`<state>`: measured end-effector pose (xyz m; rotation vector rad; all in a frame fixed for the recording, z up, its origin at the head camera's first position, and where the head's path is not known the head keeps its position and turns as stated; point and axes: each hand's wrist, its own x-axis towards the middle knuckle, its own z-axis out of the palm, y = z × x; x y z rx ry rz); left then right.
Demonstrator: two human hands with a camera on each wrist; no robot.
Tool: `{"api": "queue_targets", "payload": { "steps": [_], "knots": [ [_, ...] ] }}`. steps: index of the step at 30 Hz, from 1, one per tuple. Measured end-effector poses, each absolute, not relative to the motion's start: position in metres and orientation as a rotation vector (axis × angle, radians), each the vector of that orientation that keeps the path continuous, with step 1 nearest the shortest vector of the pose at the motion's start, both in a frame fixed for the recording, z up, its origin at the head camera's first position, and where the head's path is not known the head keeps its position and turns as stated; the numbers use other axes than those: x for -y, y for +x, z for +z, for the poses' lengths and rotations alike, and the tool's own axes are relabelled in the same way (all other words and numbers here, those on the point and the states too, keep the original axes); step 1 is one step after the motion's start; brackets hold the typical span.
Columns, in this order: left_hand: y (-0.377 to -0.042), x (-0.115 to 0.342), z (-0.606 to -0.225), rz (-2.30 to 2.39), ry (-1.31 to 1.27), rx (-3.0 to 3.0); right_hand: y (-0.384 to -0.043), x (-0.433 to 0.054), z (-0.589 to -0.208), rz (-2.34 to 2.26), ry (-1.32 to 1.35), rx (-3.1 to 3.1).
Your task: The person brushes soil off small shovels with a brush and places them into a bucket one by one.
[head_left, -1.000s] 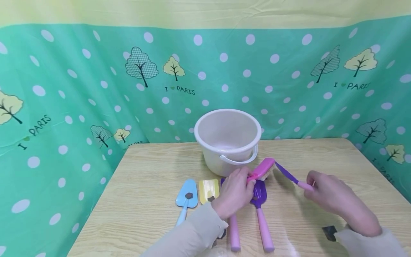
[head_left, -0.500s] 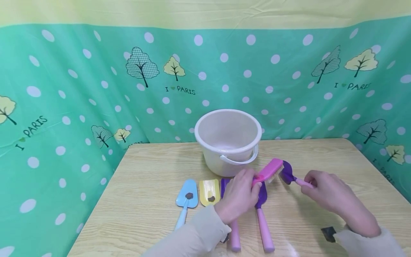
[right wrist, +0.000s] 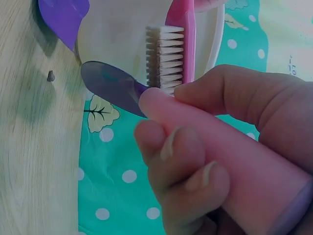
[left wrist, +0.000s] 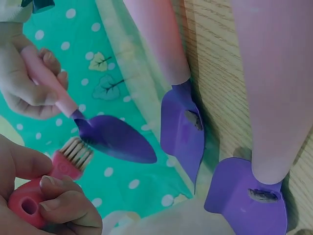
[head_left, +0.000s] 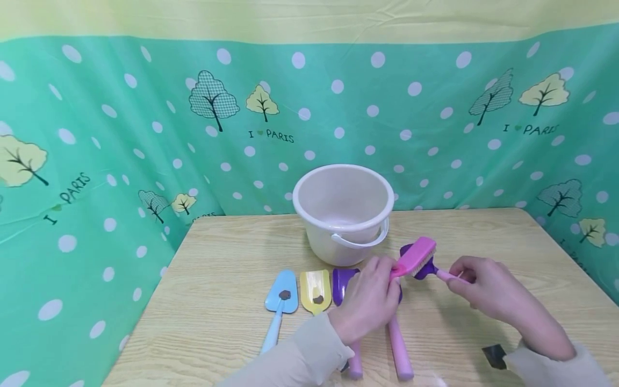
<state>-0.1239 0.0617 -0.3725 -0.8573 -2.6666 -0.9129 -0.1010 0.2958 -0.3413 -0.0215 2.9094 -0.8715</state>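
Note:
My left hand point(head_left: 369, 301) grips a pink brush point(head_left: 418, 255) by its handle, with its pale bristles facing right and down. My right hand point(head_left: 490, 285) holds the pink handle of a small purple garden trowel point(right wrist: 110, 85). Its blade overlaps the brush head in the head view, and in the right wrist view the bristles are right at the blade's neck. Below the left hand lie two more purple tools with pink handles, a square-edged scoop point(head_left: 340, 280) and another shovel point(left wrist: 182, 122). Both carry small dark lumps. The left forearm partly hides them.
A white bucket point(head_left: 316, 234) with a handle stands behind the hands. Left of the purple tools lie a yellow scoop point(head_left: 308, 280) and a light blue trowel point(head_left: 284, 280), each with a brown lump. A dark crumb point(right wrist: 51, 76) is on the wooden table point(head_left: 208, 301).
The brush has moved a little to the right. The trowel in the right hand has turned from edge-on to showing its blade, and has shifted left until it overlaps the brush.

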Motion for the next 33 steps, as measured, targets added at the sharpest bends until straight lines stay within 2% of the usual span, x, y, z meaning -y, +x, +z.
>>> {"api": "queue_targets", "payload": {
  "steps": [15,33],
  "knots": [
    [-0.121,-0.063,-0.377,-0.858,-0.818,2.681,-0.100,-0.296,-0.333,-1.185,0.046,-2.703],
    [-0.133,-0.053,-0.386,-0.939,-0.684,2.766,-0.096,-0.310,-0.325,-1.221,0.018,-2.632]
  ]
}}
